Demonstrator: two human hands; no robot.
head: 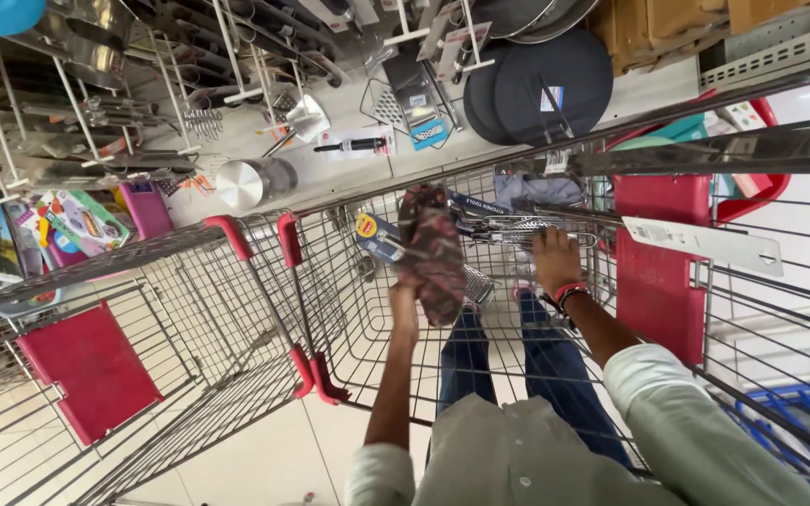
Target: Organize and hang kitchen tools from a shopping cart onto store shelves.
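- The person stands over a wire cart (pixel 367 309) and looks down into it; both arms reach forward inside the basket.
- The left hand (pixel 403 302) is closed around the lower end of a patterned cloth (pixel 433 251), dark with red and grey marks. The cloth stands up from the hand, above the cart floor.
- The right hand (pixel 553 260) lies on a metal tool (pixel 527 230) with a mesh part, which rests across the far end of the cart. The fingers curl over it, but one cannot tell if they really grip it. A red and black band is on this wrist.
- Just beside the cloth, on its left, is a blue card pack (pixel 379 236) of a kitchen tool. A steel grater (pixel 478 286) shows behind the cloth, low on its right side.
- A second cart (pixel 142 319) stands at the left, touching the first one, with red handle ends and a red flap (pixel 91 370) in it.
- At the right side is a red child seat panel (pixel 658 272) of the cart, with a long white tag (pixel 705 245) over it.
- Beyond the carts is a shelf rack with kitchen goods: round black pans (pixel 541 84), a steel pot (pixel 250 183), hanging steel utensils (pixel 124 112) and a knife on a white card (pixel 353 145).
- The person wears a pale green shirt with rolled sleeves and blue jeans (pixel 517 365); the floor is of light tiles.
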